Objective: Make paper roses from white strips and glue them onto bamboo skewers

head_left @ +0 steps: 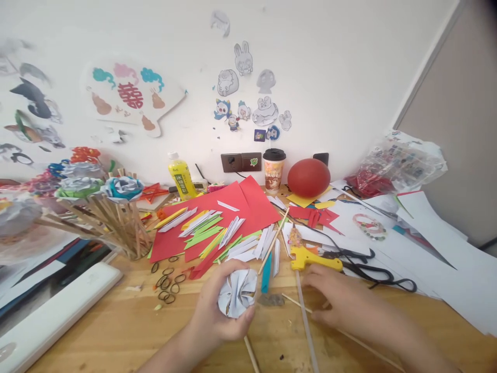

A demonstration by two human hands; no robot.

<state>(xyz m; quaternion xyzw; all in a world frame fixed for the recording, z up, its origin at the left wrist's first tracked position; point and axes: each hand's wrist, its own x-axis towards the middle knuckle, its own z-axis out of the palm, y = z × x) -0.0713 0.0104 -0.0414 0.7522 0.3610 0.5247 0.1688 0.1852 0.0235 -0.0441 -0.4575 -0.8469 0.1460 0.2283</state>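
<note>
My left hand (217,305) is closed around a white folded paper flower (237,293), its pleated face turned up towards me. A wooden stick (251,354) runs down below that hand; where it meets the flower is hidden. To the right, my right hand (337,295) hovers over the table with thumb and fingers apart and nothing seen between them. Just beyond its fingertips lies a yellow glue gun (316,260), with a long translucent glue stick (306,326) coming out of it towards me. A thin wooden stick (297,302) passes under the right hand.
Folded paper strips (209,228) lie on red paper (252,199). Black rubber bands (166,282) sit left of my hand. Paper flowers on sticks (124,187), a yellow bottle (181,176), a cup (274,171) and a red balloon (309,177) stand behind. Black-handled scissors (373,269) lie right.
</note>
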